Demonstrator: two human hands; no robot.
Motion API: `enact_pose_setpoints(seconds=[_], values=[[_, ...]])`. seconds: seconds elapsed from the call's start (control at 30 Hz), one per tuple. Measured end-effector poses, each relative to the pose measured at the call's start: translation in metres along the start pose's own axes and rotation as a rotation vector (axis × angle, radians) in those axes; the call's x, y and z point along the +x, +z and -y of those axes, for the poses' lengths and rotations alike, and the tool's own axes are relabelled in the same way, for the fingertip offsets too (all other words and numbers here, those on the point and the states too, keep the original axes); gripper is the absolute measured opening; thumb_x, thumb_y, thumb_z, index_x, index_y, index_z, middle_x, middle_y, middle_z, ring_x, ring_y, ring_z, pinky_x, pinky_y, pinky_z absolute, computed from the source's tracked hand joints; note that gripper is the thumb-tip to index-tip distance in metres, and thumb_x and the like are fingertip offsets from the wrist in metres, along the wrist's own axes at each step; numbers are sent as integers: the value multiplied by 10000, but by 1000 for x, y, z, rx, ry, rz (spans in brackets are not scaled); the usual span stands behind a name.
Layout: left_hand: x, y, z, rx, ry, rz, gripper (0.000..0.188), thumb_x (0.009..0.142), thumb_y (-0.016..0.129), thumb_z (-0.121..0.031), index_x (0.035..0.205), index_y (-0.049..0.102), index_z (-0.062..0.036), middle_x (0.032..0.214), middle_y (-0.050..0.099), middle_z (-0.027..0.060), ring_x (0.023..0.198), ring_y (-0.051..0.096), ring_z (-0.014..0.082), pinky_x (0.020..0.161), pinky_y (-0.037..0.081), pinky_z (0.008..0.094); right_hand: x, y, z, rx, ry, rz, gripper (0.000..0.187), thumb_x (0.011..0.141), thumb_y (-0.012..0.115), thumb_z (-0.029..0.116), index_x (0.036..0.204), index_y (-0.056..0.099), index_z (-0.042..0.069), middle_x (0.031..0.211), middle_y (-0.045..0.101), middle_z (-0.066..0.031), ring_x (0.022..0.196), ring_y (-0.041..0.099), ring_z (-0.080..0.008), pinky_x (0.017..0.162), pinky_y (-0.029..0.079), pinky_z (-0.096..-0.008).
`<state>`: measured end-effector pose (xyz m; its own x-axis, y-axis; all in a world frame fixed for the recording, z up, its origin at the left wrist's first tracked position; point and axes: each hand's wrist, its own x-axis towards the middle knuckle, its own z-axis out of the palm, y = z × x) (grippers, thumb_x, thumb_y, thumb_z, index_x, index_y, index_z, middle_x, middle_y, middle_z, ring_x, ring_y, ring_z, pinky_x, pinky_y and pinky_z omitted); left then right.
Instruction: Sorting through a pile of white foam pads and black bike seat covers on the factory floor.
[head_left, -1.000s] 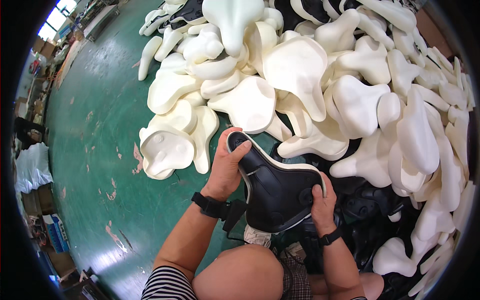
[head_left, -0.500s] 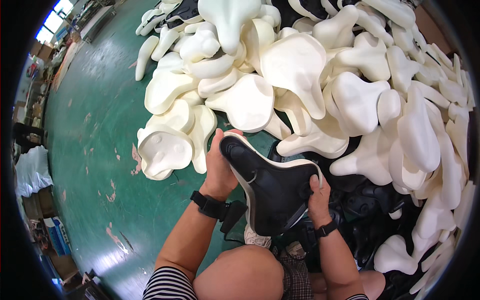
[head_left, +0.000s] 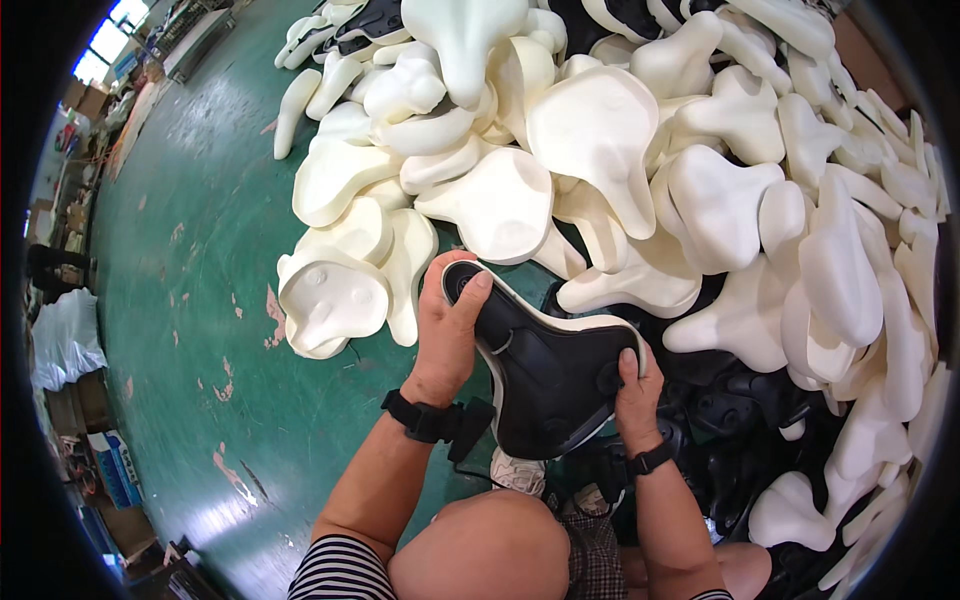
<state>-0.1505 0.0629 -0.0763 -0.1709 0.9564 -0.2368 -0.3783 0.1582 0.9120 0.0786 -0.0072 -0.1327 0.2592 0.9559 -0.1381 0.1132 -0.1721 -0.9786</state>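
Between my hands is a bicycle saddle [head_left: 550,375], its black base facing up and a cream foam rim showing around the edge. My left hand [head_left: 450,325] grips the narrow nose, with the thumb lying on the black base near the tip. At the wide end, my right hand [head_left: 637,395] holds one corner, thumb on the edge and the other fingers hidden beneath. The saddle is tilted above my knees, apart from the pile.
A large heap of cream foam saddle pads [head_left: 590,130] spreads ahead and to the right. Black saddle bases [head_left: 735,405] lie at my right. The green floor [head_left: 190,330] stretches to the left, with shelves and a silvery bag [head_left: 68,342] along the far left.
My left thumb has come over the saddle's nose onto the black base; before, it was behind the edge. The wide end has risen slightly. My right hand keeps its grip.
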Motion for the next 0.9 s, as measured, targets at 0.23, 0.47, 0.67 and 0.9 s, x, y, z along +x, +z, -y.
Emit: enact_pose_setpoints(seconds=[0.23, 0.47, 0.67, 0.9], values=[[6, -2, 12, 83, 48, -22, 338, 922, 584, -170, 1205, 474, -22, 999, 555, 22, 920, 522, 102, 828, 433, 241, 3, 1, 7, -10, 16, -40, 385, 921, 596, 264, 1166, 573, -33, 1065, 634, -99, 977, 570, -169, 881, 436, -289], [-16, -1, 55, -221, -481, 31, 397, 957, 518, -319, 1222, 525, -23, 1190, 604, 100, 1022, 606, 214, 910, 493, 364, 32, 6, 30, -60, -67, 35, 371, 903, 628, 244, 1139, 554, -32, 1001, 629, -75, 904, 567, -144, 832, 447, -267], [-9, -3, 61, -375, -571, -36, 422, 969, 497, -345, 1195, 543, 9, 1164, 623, 127, 1020, 614, 235, 923, 489, 377, 15, 14, 2, 281, 123, 23, 471, 1018, 370, 368, 1214, 514, -35, 1122, 569, -81, 981, 522, -134, 867, 431, -261], [-19, -9, 63, -571, -624, 14, 502, 955, 499, -404, 1252, 511, 0, 1213, 598, 144, 1072, 593, 267, 971, 458, 406, 13, 18, 2, 355, 99, 66, 563, 1011, 326, 449, 1214, 515, -41, 1151, 597, -106, 1011, 574, -156, 900, 454, -281]])
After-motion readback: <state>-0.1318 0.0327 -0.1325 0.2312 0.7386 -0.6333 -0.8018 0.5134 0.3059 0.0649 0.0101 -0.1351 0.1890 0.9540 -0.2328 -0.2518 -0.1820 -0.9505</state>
